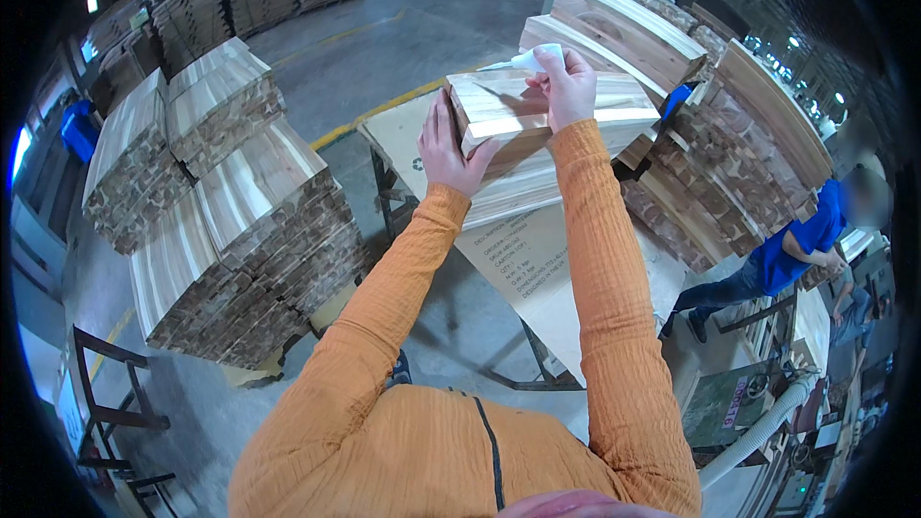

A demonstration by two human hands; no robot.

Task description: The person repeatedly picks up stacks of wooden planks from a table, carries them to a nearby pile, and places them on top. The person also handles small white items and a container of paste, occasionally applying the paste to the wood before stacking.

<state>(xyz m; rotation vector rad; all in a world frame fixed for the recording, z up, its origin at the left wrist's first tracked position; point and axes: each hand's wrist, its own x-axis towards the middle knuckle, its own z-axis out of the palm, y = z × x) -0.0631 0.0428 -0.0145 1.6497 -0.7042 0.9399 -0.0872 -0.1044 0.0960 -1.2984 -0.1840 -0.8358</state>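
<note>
My right hand (pixel 568 86) is closed round a small white squeeze bottle (pixel 540 58). Its thin nozzle points left, just above the far edge of a pale wooden panel (pixel 504 96). A dark streak, perhaps a shadow, crosses the panel's top face. At the panel's left end lies my left hand (pixel 449 151), with fingers stretched along that end and the thumb spread toward the near edge. More wooden panels (pixel 518 194) are under this one, on a cardboard-covered table (pixel 518 254). The bottle's lower part is hidden in my palm.
Tall stacks of wooden panels (pixel 259 192) stand at left, others (pixel 729 144) at right. A person in a blue shirt (pixel 801 240) is beyond the right stack. A dark metal frame (pixel 110 393) stands at lower left, a pale hose (pixel 758 432) at lower right.
</note>
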